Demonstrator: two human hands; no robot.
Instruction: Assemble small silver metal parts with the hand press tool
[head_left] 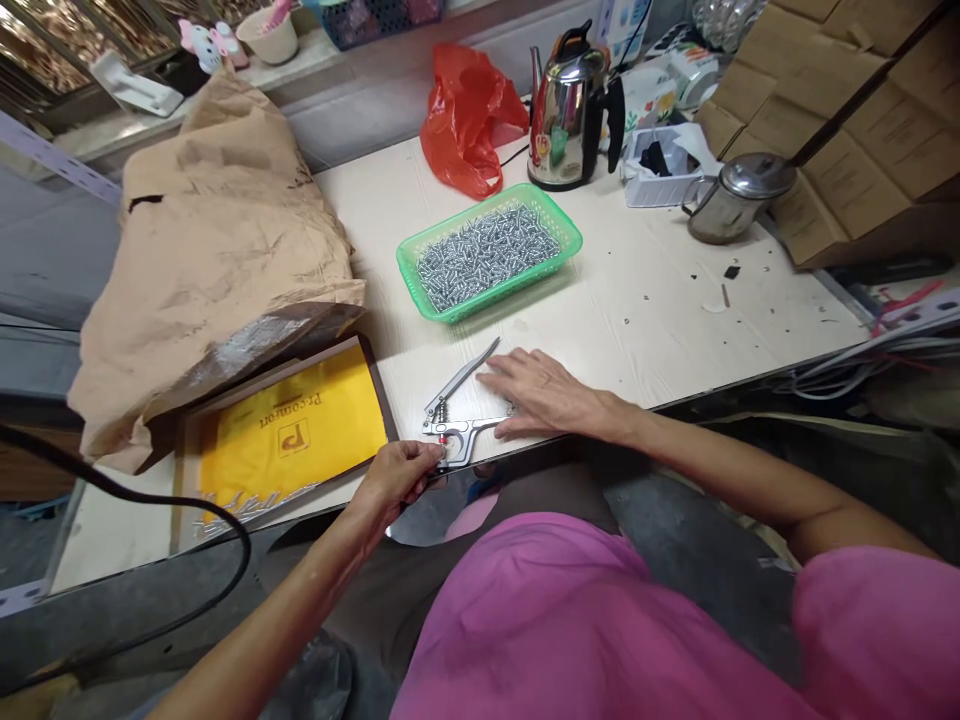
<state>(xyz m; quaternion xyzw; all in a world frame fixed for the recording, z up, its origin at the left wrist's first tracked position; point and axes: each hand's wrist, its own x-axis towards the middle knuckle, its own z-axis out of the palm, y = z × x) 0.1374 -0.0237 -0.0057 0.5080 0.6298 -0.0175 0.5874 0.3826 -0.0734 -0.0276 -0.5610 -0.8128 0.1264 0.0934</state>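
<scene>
A silver hand-press plier point(459, 425) with a spring, a long raised lever and a small red part lies near the table's front edge. My left hand point(401, 472) pinches at its jaw end, just below the red part; what sits between the fingertips is too small to make out. At the handle end, my right hand point(551, 395) lies palm down with fingers stretched out, thumb by the lower handle and fingertips near the lever. Behind the plier, a green plastic basket point(551, 258) holds many small shiny metal pieces point(487, 250).
To the left, a shallow box point(367, 370) holds a yellow printed sheet point(300, 430) and several thin metal pieces. Behind it stands a large brown paper sack point(217, 220). A red plastic bag point(469, 120), electric kettle point(570, 120), white basket point(660, 190) and metal pot point(731, 205) line the back.
</scene>
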